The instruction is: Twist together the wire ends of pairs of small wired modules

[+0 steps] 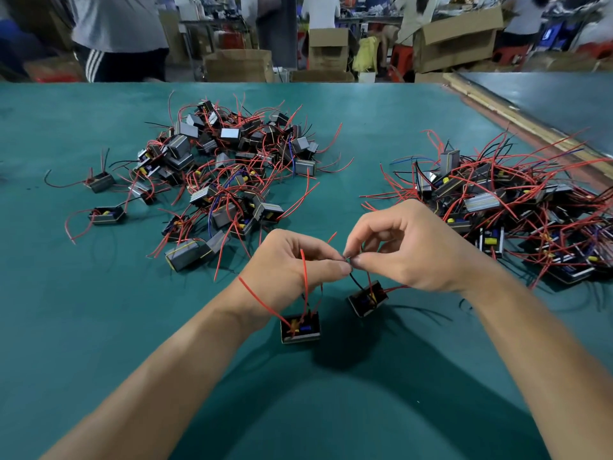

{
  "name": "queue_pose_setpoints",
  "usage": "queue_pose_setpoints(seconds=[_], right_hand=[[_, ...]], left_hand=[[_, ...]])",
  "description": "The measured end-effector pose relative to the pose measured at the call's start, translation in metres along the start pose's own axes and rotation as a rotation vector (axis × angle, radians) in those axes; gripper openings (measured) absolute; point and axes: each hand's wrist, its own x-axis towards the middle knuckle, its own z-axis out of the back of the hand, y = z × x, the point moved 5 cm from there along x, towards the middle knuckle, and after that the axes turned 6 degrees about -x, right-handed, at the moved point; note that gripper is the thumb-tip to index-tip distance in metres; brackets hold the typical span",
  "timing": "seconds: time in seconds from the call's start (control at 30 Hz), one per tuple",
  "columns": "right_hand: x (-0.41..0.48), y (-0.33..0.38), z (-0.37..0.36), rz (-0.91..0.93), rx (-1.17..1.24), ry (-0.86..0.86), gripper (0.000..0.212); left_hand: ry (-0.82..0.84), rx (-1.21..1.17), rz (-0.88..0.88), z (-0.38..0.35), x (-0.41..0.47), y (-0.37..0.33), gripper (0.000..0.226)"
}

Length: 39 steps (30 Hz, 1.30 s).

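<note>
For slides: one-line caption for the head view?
Left hand and right hand pinch wire ends of left module and right module, between left pile and right pile on green table.

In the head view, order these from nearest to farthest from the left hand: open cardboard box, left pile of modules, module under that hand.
1. module, just below the left hand
2. left pile of modules, ahead left
3. open cardboard box, far back right

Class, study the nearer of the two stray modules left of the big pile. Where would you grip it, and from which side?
Probably pinch the module by its long grey side walls, coming from above: it lies flat, open face up, and its red wire loops off leftward, leaving those walls free.
</note>
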Motion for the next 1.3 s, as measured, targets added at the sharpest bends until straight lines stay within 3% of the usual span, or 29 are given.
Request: queue_pose_setpoints(seconds=[0.2, 0.33, 0.63, 0.87, 1.0, 1.07, 1.2, 1.3], right_hand=[[-0.001, 0.001, 0.004, 0.013, 0.028, 0.006, 0.019], [-0.001, 0.0, 0.006, 0.01, 0.04, -0.001, 0.01], [-0.001, 0.001, 0.001, -0.003, 0.054, 0.02, 0.012], [0.003, -0.004, -0.007, -0.203, 0.106, 0.039, 0.019], [0.003, -0.012, -0.012, -0.354, 0.188, 0.075, 0.038], [0.002, -0.012, -0.013, -0.379, 0.207, 0.08, 0.036], [0.003, -0.011, -0.009, -0.306, 0.24, 0.067, 0.036], [0.002, -0.006, -0.005, -0.193, 0.272, 0.066, 0.016]], left_hand=[[0.092, -0.058, 0.112, -0.001, -0.001, 0.004, 0.004], [0.071, -0.068, 0.11, 0.001, 0.001, 0.007, 0.005], [0.056, -0.02, 0.109, 0.0, 0.001, 0.008, 0.01], [-0.001, 0.138, -0.136, -0.003, -0.001, 0.0, 0.009], [-0.018, 0.254, -0.249, -0.007, -0.004, -0.002, 0.01], [-0.017, 0.294, -0.289, -0.008, -0.005, -0.003, 0.013], [0.017, 0.203, -0.255, -0.009, -0.003, -0.004, 0.016], [0.043, 0.072, -0.177, -0.006, -0.002, -0.004, 0.02]])
